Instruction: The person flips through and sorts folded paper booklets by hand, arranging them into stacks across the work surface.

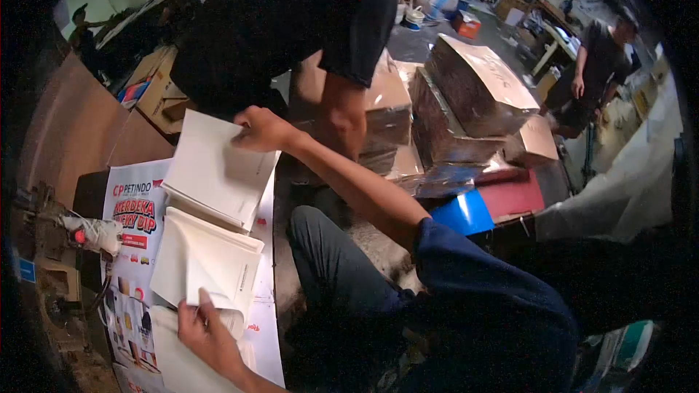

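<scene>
Three stacks of cream paper sheets lie in a row on the printed table cover. My right hand (266, 129) has its fingers curled at the right edge of the far paper stack (211, 164), gripping the sheets there. On the middle paper stack (226, 258), a top sheet is lifted and bent into a fold. My left hand (207, 331) pinches the lower edge of that lifted sheet (202, 276). Beneath my left hand is the near paper stack (178, 356), partly covered by it. Small dark print shows along the sheets' right side.
The printed cover (135, 200) underlies the stacks, with a machine part (91, 233) to its left. A co-worker in a dark shirt (291, 22) bends close beyond the table. Wrapped paper bundles (480, 80), a blue sheet (464, 212) and a red sheet (513, 195) lie rightward. Another person (601, 65) stands farther off.
</scene>
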Action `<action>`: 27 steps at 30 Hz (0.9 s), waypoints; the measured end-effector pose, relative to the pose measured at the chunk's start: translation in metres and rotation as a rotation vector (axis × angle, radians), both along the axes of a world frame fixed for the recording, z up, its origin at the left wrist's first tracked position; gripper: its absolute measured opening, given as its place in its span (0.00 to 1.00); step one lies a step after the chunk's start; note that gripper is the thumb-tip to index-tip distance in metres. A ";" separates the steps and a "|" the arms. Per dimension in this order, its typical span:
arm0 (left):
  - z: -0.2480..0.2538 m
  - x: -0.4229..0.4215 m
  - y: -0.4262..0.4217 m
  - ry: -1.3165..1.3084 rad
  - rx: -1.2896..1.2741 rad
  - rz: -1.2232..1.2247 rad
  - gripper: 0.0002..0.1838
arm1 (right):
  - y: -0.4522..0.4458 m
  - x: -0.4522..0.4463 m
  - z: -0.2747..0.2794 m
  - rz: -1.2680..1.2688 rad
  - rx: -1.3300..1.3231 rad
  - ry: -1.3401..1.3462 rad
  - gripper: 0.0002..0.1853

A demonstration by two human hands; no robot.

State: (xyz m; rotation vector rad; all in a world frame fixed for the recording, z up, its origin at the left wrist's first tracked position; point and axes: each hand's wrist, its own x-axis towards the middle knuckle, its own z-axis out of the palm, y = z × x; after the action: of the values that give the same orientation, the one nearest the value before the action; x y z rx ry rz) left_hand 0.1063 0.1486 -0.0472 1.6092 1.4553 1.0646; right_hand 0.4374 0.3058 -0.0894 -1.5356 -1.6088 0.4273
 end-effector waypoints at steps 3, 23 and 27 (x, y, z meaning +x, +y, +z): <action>0.021 -0.006 -0.024 -0.207 0.036 0.173 0.13 | -0.014 0.010 0.032 0.096 0.035 -0.029 0.22; 0.008 -0.120 -0.093 0.558 -0.001 0.073 0.29 | -0.084 -0.165 0.007 0.237 -0.419 0.433 0.30; 0.004 -0.140 -0.100 0.261 0.039 0.072 0.16 | -0.076 -0.164 0.028 0.436 -0.615 0.724 0.43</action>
State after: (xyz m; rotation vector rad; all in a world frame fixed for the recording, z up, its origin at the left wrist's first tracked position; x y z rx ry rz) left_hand -0.0332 0.0488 -0.0432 1.7878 1.6819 0.9543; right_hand 0.2733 0.2296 -0.0619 -1.1874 -1.2505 1.6323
